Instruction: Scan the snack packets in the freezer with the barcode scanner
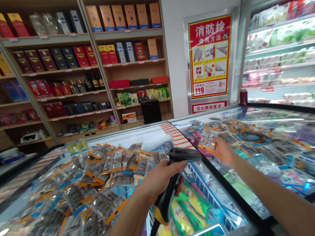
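My left hand (pixel 158 179) is wrapped round the handle of a black barcode scanner (pixel 184 154), whose cord hangs down toward the bottom edge. Its head points right, over the seam between two glass freezer lids. Farther right, my right hand (pixel 223 152) is closed on the edge of a clear packet with an orange strip (pixel 207 140). Similar small packets (pixel 141 165) with orange or blue strips lie heaped on the left glass top. More packets (pixel 247 134) are spread over the right one, around my right hand.
Through the glass, green and yellow corn packs (pixel 189 214) show in a wire basket (pixel 210 194). A dark red cylinder (pixel 243 98) stands at the far edge. Behind are shelves of boxed goods (pixel 124 16), a red fire hydrant sign (pixel 212 57) and a lit refrigerated case (pixel 294 47).
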A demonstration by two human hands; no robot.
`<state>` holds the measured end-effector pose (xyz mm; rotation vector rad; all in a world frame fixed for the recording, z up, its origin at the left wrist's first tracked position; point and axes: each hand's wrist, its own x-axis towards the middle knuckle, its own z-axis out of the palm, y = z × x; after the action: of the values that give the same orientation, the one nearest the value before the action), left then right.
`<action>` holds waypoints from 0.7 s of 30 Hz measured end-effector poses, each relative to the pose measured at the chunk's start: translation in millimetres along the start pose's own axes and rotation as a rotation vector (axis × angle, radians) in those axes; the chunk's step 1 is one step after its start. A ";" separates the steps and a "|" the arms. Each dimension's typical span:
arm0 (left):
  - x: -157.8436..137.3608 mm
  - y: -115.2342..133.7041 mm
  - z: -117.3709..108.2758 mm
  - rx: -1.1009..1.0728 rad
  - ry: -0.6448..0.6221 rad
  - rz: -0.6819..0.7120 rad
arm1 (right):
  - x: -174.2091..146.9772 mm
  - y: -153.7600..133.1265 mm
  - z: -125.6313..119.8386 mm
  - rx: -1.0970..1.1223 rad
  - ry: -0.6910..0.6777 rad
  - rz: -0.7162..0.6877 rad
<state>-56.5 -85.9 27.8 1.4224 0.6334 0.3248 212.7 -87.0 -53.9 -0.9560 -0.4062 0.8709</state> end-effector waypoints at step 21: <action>14.3 -4.3 -10.3 0.027 -0.020 -0.017 | 1.3 -3.2 -5.4 -0.030 -0.054 0.013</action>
<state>-51.8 -70.0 20.4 1.4436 0.6354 0.2897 218.5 -89.8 -54.2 -0.9648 -0.4608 0.9065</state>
